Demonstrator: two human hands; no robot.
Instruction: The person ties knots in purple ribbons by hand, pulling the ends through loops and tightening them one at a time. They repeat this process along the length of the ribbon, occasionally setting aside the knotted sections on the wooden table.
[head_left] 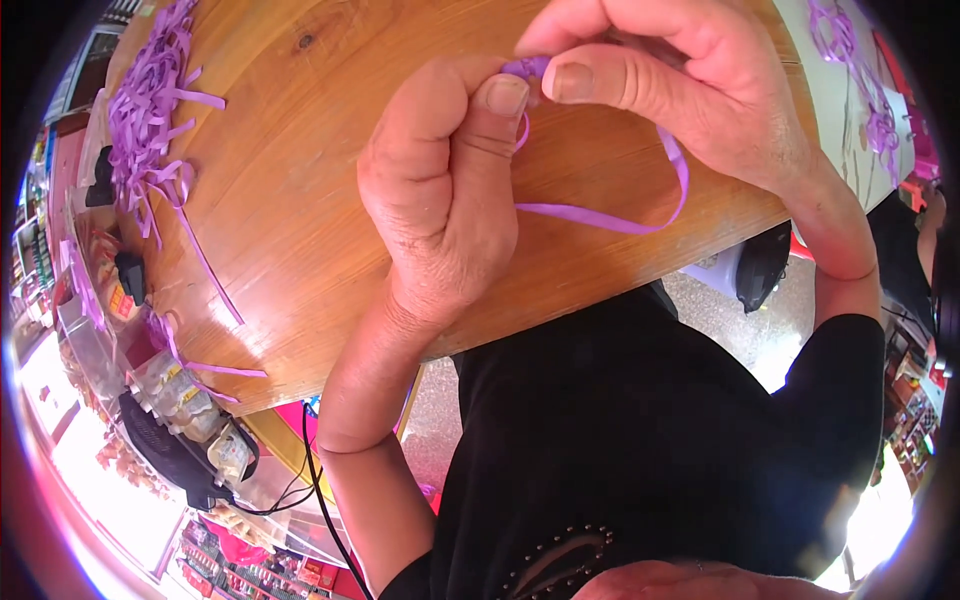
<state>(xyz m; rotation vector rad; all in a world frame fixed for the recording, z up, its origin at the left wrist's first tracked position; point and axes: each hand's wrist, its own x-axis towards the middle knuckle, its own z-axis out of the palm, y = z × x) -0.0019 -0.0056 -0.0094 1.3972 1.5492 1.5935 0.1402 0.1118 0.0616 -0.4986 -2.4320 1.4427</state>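
Note:
Both hands meet above the wooden table (300, 170), at its upper middle. My left hand (437, 175) is closed, its thumb pressed against the bent index finger on a purple ribbon (640, 228). From the right, my right hand (705, 95) pinches the same ribbon between thumb and fingers. A small bunched or knotted part of it shows between the two thumbs. The rest hangs in a loose loop below the hands and passes behind my left hand. At the table's left edge lies a tangled heap of purple ribbons (145, 105), with several strands trailing toward me.
More purple ribbons (880, 130) lie on a white surface at the right. A black bag (763, 265) is below the table's near right edge. On the left, a black container (165, 450) stands beside small packets (228, 450), and a black cable (315, 490) hangs down.

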